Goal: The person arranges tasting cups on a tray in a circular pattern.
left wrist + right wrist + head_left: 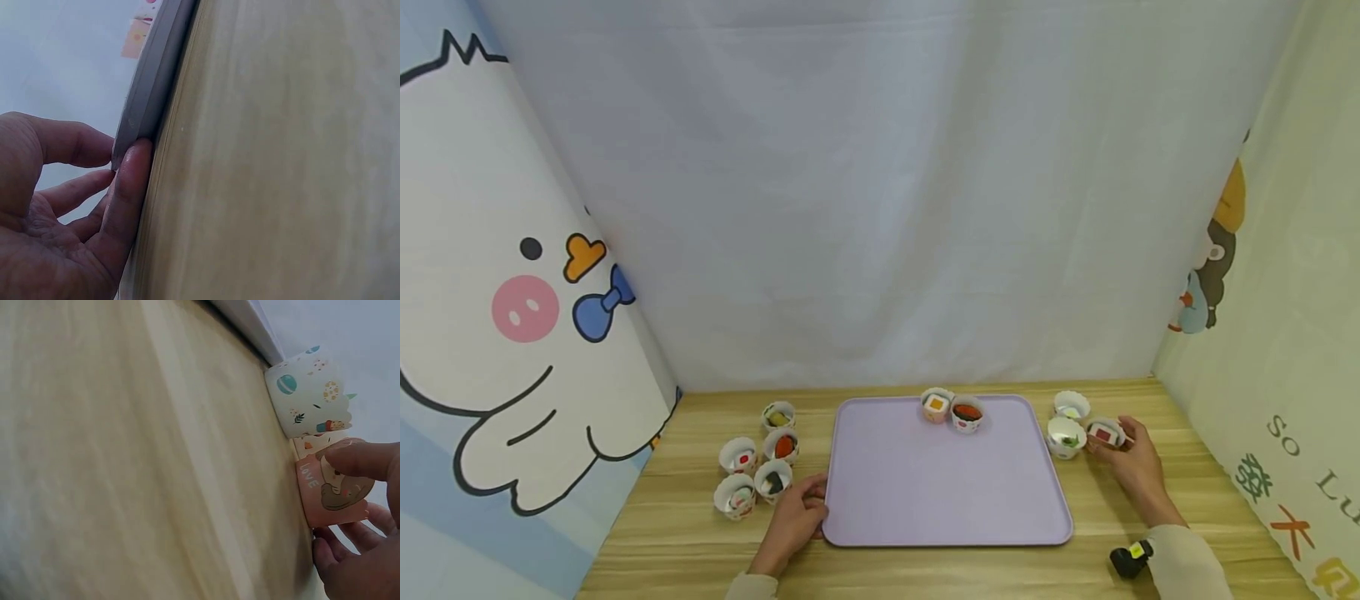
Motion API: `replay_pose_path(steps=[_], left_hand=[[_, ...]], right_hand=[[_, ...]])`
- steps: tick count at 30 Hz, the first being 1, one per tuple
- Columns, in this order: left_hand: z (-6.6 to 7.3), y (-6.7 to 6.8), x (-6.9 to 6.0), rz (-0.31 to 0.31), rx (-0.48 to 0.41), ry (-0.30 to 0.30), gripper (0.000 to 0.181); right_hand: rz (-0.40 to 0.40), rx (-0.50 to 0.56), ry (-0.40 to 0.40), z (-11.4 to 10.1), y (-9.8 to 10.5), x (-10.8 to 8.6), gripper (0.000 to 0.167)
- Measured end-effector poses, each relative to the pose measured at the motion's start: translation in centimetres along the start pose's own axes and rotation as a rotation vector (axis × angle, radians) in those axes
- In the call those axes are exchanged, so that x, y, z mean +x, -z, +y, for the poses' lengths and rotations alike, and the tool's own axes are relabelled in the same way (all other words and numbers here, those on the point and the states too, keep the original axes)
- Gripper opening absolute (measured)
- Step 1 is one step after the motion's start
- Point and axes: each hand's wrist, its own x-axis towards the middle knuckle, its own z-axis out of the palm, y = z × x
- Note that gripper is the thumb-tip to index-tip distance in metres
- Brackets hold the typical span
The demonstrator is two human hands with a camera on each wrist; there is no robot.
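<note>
A lilac tray (947,492) lies on the wooden table, and my left hand (797,512) holds its left edge near the front corner. In the left wrist view, the fingers (128,181) pinch the tray's rim (147,94). My right hand (1135,462) grips a pink paper cup (331,494) marked "LOVE", right of the tray. Inside that cup (1105,432) is a small white piece with a dark red top. Touching or nearly touching it is a white patterned paper cup (309,394) holding something green. On the tray's far edge stand two cups with an orange-topped piece (936,405) and a red-topped piece (967,414).
Several paper cups with small food-like pieces, one a cup with a red-topped piece (784,446), stand left of the tray. Another cup (1071,406) is at the back right. A black object (1127,560) sits by the right sleeve. Cloth curtains (887,208) enclose the table.
</note>
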Motion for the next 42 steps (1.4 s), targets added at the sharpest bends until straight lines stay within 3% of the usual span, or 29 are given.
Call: replay_pose_path(steps=[6, 13, 18, 27, 42], left_hand=[[-0.1, 0.0, 0.0, -0.006, -0.011, -0.067, 0.057], [-0.1, -0.1, 0.1, 0.002, -0.002, 0.003, 0.06], [0.1, -0.1, 0.0, 0.011, 0.016, 0.014, 0.059], [0.5, -0.1, -0.2, 0.009, -0.003, 0.012, 0.06], [0.5, -0.2, -0.1, 0.016, 0.012, 0.007, 0.059]], right_hand=[[0.013, -0.033, 0.012, 0.1, 0.0, 0.2, 0.08], [0.031, -0.056, 0.006, 0.4, 0.1, -0.1, 0.073], [0.079, -0.053, -0.011, 0.6, 0.0, -0.2, 0.072], [0.115, -0.027, -0.03, 0.1, 0.6, -0.9, 0.076], [0.126, 0.013, 0.047, -2.5, 2.0, -2.6, 0.072]])
